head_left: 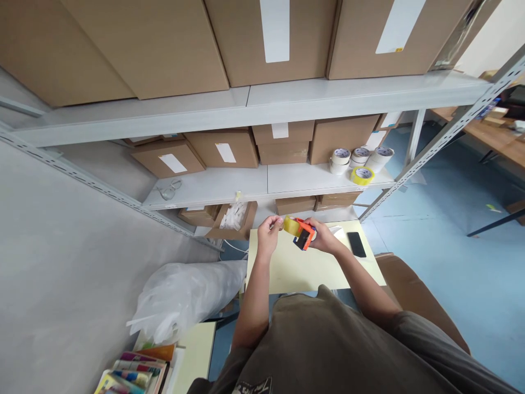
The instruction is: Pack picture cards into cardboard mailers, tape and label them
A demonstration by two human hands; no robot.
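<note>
Smooth blue floor (451,230) and a plain grey wall (74,257) are fronted by a slotted metal rack (184,119), painted pale grey, its shelf panels flat and seamed. Its upper deck is filled by large matte cardboard boxes (279,33), some marked with white rectangular labels. Along the middle shelf, smaller brown cartons (237,149) are lined up; by their right end, ring-shaped white rolls (340,158) are stacked, with a glossy yellow roll (362,175) set just beside them. At the opposite end, clear-lensed glasses (170,190) are laid down. Below, crumpled white material (234,216) is contained in an open carton. Above a smooth, pale yellow table (283,273), an orange and black tape dispenser (305,235) is gripped from its right side by the right hand (324,237), fingers curled round the body. From it a short translucent yellow strip (291,225) is drawn toward the left hand (268,235), whose thumb and fingertips are pressed together, the free end apparently pinched. A flat black phone (356,244) is placed near the table's right edge. To the left, a bulging, wrinkled plastic bag (188,290) is heaped.
</note>
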